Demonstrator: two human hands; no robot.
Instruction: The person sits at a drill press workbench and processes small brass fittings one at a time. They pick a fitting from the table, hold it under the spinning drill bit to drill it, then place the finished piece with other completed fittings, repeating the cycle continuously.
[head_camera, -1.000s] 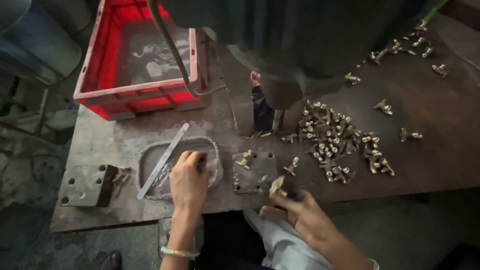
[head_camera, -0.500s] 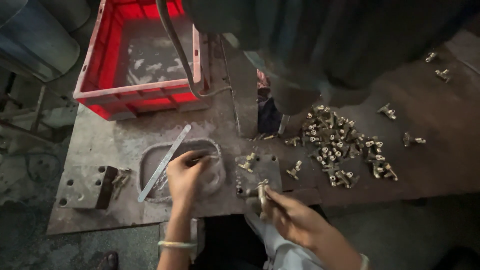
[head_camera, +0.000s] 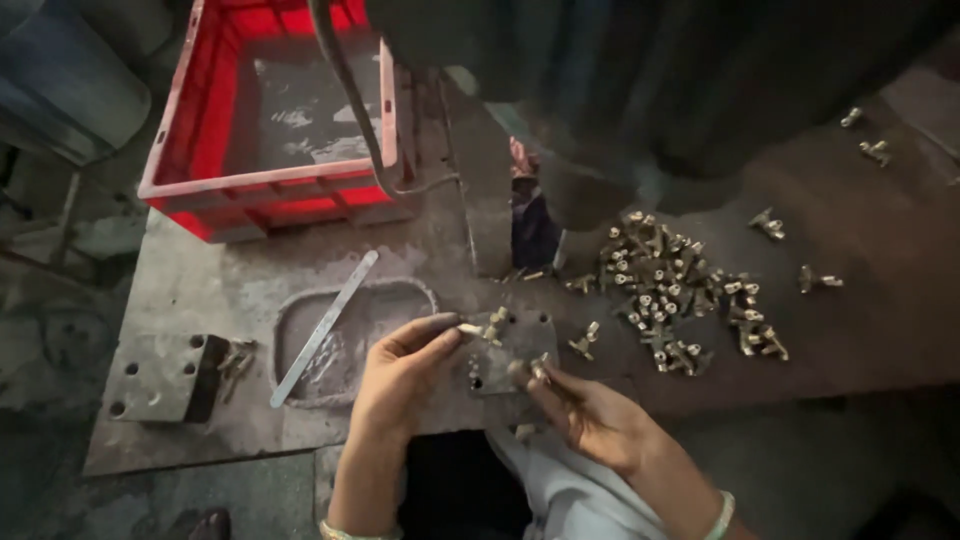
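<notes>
My left hand (head_camera: 400, 375) pinches a small pale pin between thumb and fingers, its tip next to a brass fitting (head_camera: 494, 322) standing on a small square metal block (head_camera: 515, 350). My right hand (head_camera: 585, 410) grips another small brass fitting (head_camera: 538, 368) at the block's near right corner. Both hands meet over the block at the front edge of the steel worktable (head_camera: 250, 290). A pile of several brass fittings (head_camera: 680, 300) lies to the right of the block.
A red plastic crate (head_camera: 270, 120) stands at the back left. A flat metal strip (head_camera: 325, 327) lies across a shallow oval recess. A drilled steel block (head_camera: 160, 375) sits front left. A large dark machine body (head_camera: 640, 100) overhangs the table; loose fittings (head_camera: 865, 135) lie far right.
My left hand has left the oval recess and moved right to the square block. My right hand has lifted its brass fitting to the block's corner. The view has shifted slightly.
</notes>
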